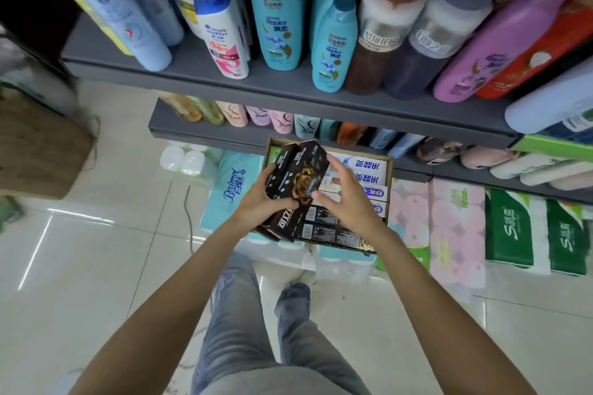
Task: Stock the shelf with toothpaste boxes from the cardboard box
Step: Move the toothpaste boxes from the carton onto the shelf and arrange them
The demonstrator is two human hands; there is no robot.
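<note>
An open cardboard box [390, 176] sits on packs of tissue on the floor below the shelves. It holds white and black toothpaste boxes [365, 167] lying flat. My left hand [261, 199] grips a bundle of black toothpaste boxes [296, 183], lifted above the cardboard box and tilted. My right hand [345, 199] hovers just right of the bundle with its fingers spread and straight, fingertips near or touching the bundle's side. The grey shelf [288, 86] above carries shampoo bottles.
Shampoo bottles [277, 9] crowd the upper shelf, and smaller bottles fill the lower shelf [199, 131]. Tissue and toilet-paper packs [455, 228] line the floor along the shelf base. A brown cardboard carton [38, 151] stands at the left. My legs stand on the tiled floor [96, 266].
</note>
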